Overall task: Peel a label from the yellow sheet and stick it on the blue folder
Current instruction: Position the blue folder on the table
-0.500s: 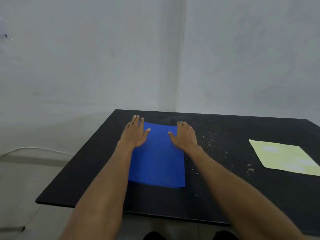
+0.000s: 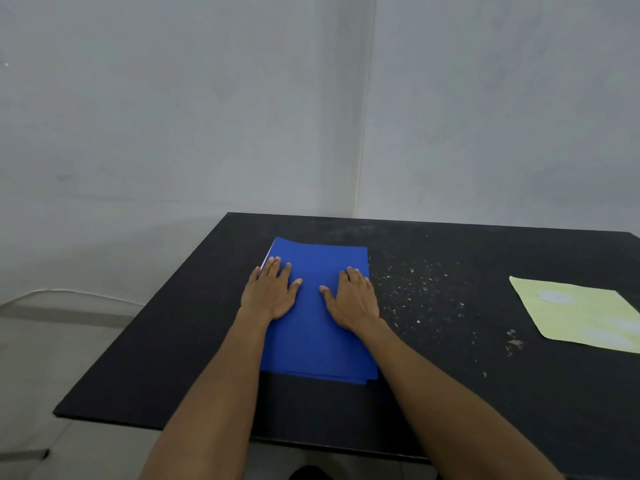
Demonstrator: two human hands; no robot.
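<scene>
A blue folder (image 2: pixel 317 327) lies flat on the black table (image 2: pixel 450 375), left of centre. My left hand (image 2: pixel 270 294) rests palm down on the folder's left edge, fingers spread. On the folder's right edge my right hand (image 2: pixel 353 299) lies flat too, fingers apart. Neither hand holds anything. The yellow label sheet (image 2: pixel 581 315) lies far to the right on the table, partly cut off by the frame edge, with pale label patches on it.
Small pale specks and scraps (image 2: pixel 422 292) are scattered on the table between the folder and the yellow sheet. Grey walls meet in a corner behind the table. The table's left edge drops to a tiled floor (image 2: pixel 52 375).
Both hands have slid back toward me along the folder, from its far edge to about its upper third. The folder's far edge now shows.
</scene>
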